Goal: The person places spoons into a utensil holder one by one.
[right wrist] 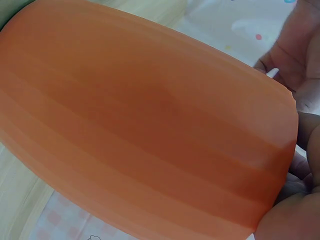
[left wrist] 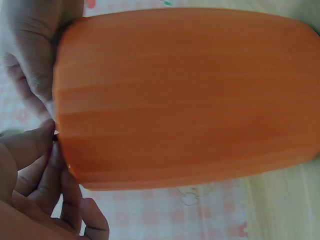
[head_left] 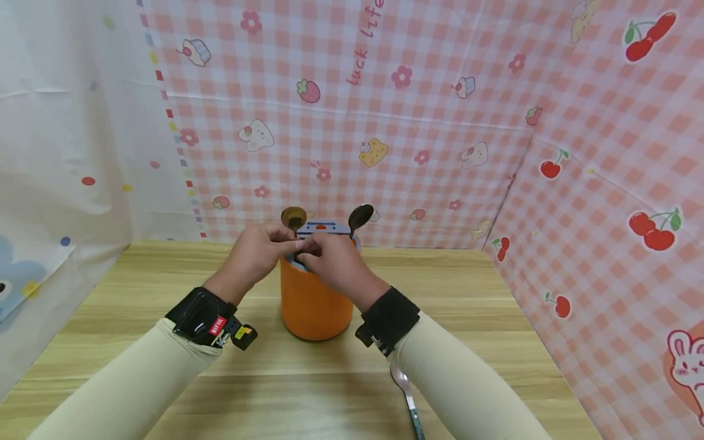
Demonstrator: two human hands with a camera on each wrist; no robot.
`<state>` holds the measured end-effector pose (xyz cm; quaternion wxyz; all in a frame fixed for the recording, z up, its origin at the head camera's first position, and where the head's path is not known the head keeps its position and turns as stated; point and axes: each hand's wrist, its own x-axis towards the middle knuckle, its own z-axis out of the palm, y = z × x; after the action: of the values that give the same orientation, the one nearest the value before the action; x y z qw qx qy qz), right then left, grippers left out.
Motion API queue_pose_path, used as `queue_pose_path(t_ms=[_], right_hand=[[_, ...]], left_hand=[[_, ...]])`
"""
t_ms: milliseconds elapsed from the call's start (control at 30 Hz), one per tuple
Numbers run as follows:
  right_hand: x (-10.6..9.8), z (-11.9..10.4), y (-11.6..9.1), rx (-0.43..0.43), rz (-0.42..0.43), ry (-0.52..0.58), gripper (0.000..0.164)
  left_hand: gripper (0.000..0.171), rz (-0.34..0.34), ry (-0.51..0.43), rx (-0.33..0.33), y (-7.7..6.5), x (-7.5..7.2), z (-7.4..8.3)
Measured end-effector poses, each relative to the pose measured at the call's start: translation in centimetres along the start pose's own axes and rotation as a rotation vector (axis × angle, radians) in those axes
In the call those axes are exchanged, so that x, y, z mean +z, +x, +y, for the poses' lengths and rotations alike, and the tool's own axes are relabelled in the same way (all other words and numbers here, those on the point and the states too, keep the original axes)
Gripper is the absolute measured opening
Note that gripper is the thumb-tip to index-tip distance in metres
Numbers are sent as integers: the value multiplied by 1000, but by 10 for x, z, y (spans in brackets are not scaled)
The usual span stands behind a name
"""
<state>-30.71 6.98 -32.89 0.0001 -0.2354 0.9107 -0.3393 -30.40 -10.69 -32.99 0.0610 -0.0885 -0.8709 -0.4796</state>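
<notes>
In the head view an orange container [head_left: 316,305] with a light blue-grey top stands upright on the table. A gold-toned spoon [head_left: 294,217] rises bowl up at its left side, and a dark spoon [head_left: 360,216] leans outward at its right. My left hand [head_left: 258,253] pinches the handle of the gold-toned spoon between thumb and fingers. Beside it, the curled thumb and index finger of my right hand [head_left: 343,266] meet at the same handle, close over the front rim. Both wrist views show the container's orange wall [left wrist: 185,100], with fingers [right wrist: 307,130] at its rim; the handle is mostly hidden.
A loose spoon [head_left: 404,385] with a dark patterned handle lies on the wooden table [head_left: 264,379], next to my right forearm. Pink checked cloth [head_left: 330,146] hangs behind and along the right side; a white dotted cloth [head_left: 88,134] hangs at the left.
</notes>
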Motion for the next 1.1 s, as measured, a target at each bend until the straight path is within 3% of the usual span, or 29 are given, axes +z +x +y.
queue_pose_path(t_ms=[367,500,667,800,900,1100], right_hand=[[0,4,-5,28,-5,18,16],[-5,3,-10,15,38,-4,14],[-21,-2,-29,-11,64,-9,14],[-33,-2,-51,-37,101,-11,15],[-38,2,-66,-32,117,-27,15],[-34,22,-95,7,70,-54,8]], left_hand=[[22,-9,11,-40,-3,8,-10],[21,10,10,3,-7,9,-5],[16,20,16,99,-21,12,16],[8,-45,-12,179,-37,22,37],[6,-112,-25,193,-46,32,45],[4,-208,-28,155,-54,63,37]])
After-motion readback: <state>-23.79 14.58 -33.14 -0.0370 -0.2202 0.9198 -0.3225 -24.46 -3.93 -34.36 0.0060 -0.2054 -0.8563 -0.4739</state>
